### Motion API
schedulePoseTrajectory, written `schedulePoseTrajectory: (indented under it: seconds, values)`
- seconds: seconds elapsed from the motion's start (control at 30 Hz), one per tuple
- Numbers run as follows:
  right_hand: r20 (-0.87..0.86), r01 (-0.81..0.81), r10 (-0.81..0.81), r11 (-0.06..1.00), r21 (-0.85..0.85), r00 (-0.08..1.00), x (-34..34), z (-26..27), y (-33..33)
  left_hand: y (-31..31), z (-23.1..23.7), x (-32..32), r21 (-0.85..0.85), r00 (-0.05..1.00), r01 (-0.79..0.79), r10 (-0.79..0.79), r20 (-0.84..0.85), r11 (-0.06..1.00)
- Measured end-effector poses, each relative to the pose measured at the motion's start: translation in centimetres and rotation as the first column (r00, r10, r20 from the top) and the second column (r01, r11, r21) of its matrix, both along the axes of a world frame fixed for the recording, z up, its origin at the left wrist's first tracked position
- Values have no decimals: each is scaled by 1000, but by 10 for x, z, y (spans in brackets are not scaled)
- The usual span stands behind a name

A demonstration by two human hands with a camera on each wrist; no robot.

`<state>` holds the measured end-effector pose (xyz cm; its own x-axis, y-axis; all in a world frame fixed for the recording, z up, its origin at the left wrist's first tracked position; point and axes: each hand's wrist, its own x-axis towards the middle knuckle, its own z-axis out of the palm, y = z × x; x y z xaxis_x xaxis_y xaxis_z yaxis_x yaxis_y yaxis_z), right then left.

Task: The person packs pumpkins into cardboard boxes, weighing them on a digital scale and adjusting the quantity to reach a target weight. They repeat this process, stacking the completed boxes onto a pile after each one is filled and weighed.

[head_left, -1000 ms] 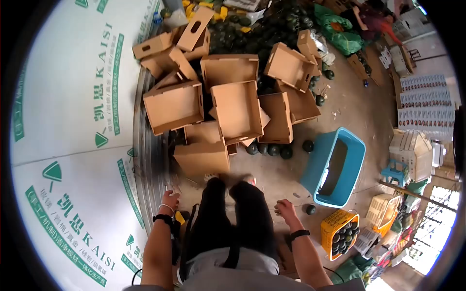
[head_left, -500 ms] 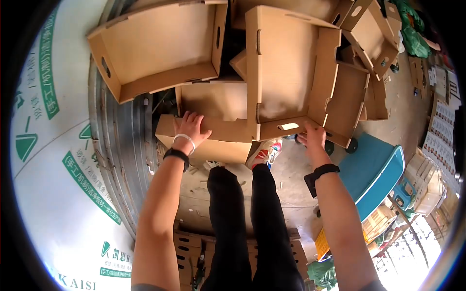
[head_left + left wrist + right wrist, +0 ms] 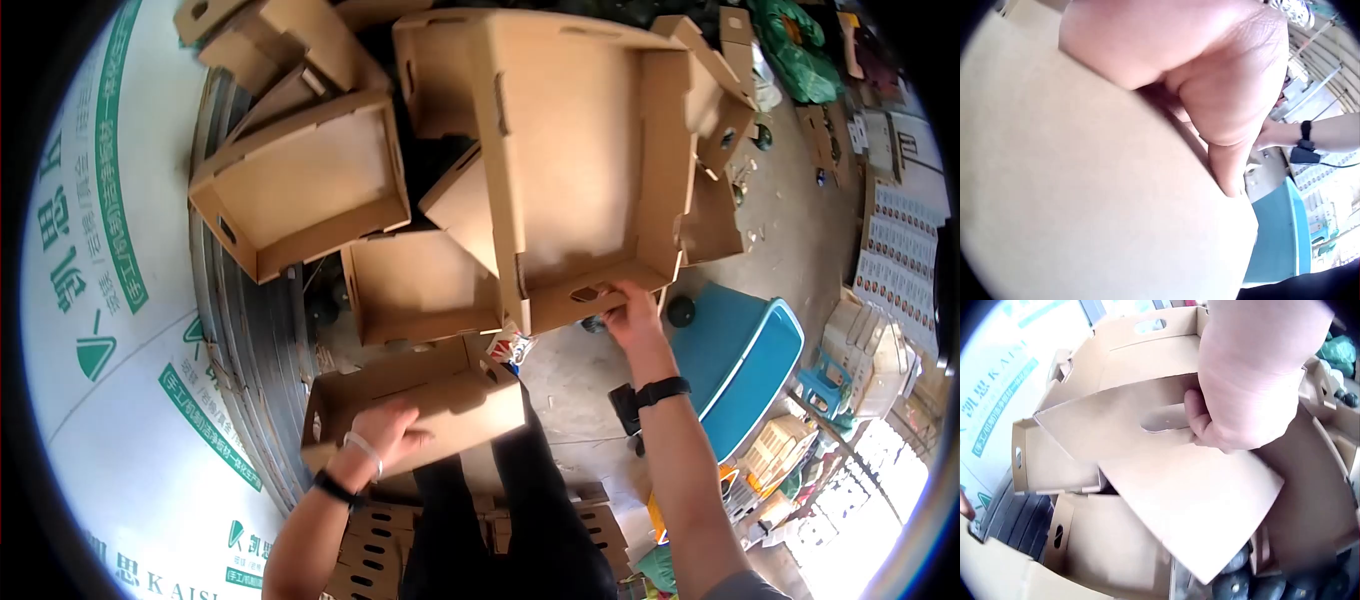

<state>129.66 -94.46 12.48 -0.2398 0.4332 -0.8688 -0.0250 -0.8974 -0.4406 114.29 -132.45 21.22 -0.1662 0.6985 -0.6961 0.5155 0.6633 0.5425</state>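
In the head view my left hand [image 3: 385, 440] grips the long wall of a cardboard box [image 3: 465, 425], which hangs tilted in front of the legs. Up close in the left wrist view, the thumb [image 3: 1225, 165] lies along the upper edge of that wall. My right hand [image 3: 632, 315] holds a larger open cardboard box [image 3: 575, 150] by its near end wall, fingers at the handle hole. The right wrist view shows the fingers curled over the top edge beside that hole, with the box's underside partly hidden by the wrist.
More open cardboard boxes [image 3: 310, 185] lie heaped ahead. A blue tub [image 3: 745, 370] stands on the right, and dark green round fruits [image 3: 1232, 584] lie under the boxes. White printed panels [image 3: 75, 250] line the left side. Flat cardboard with holes is behind the legs.
Both hands were empty beside the legs, then reached forward to the boxes. The left box has been pulled back toward the legs, and the right box has been lifted.
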Motion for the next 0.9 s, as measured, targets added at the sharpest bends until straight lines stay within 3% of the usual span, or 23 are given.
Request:
schedulePoseTrajectory:
  seconds: [0.03,0.1,0.17,0.23,0.3,0.37,0.4,0.43,0.5,0.53,0.57,0.6,0.63,0.67,0.7,0.73,0.77,0.8,0.83,0.9]
  values:
    - [-11,33,-33,999,33,999,-7,20,15,15,33,-5,2,1000,-5,5,-10,1000]
    - [30,107,-110,989,97,993,-19,50,56,40,73,-17,271,981,-140,171,-93,952]
    - [49,7,-15,987,161,999,-24,62,103,86,102,-47,421,955,-59,174,-241,905]
    - [-38,-13,21,979,204,999,-23,54,148,139,122,-74,408,895,-27,204,-396,912]
    - [-192,18,22,980,200,981,-34,68,168,193,118,-101,407,856,-84,275,-437,909]
    - [-292,-42,80,990,136,953,-39,87,178,238,85,-125,626,805,52,338,-487,778]
    - [-340,-157,223,965,210,914,-27,81,186,256,75,-129,642,784,58,364,-504,764]
    - [-258,-218,280,945,246,925,-18,75,188,268,67,-129,657,765,64,386,-516,751]
    - [124,-441,429,806,394,895,17,60,182,274,47,-126,622,816,-23,374,-441,783]
    - [381,-613,485,679,404,787,43,40,178,268,31,-120,624,860,-64,361,-362,779]
    - [624,-767,478,542,344,618,74,12,173,260,21,-106,543,889,-171,367,-275,822]
    - [913,-955,356,280,100,200,103,-25,165,244,-3,-97,542,923,-190,337,-184,818]
    - [950,-925,270,378,43,155,131,-44,142,236,-5,-72,434,908,-380,419,5,817]
    - [918,-827,377,550,-113,125,142,-37,127,213,-19,-59,344,916,-378,401,4,860]
    - [893,-806,409,584,-98,188,161,-41,111,190,-29,-41,333,942,-302,333,-39,893]
    - [889,-778,421,614,-133,181,172,-47,97,171,-27,-29,194,964,-177,209,-163,965]
    - [862,-746,471,640,-186,189,178,-54,92,157,-26,-11,24,950,-313,313,7,949]
    - [842,-749,499,634,-193,206,181,-63,89,143,-26,8,-44,931,-355,357,73,934]
    - [818,-752,530,628,-201,224,184,-74,84,133,-22,24,-121,908,-382,397,137,916]
    - [837,-748,442,661,-60,323,176,-97,81,107,-21,46,-190,924,-320,350,154,928]
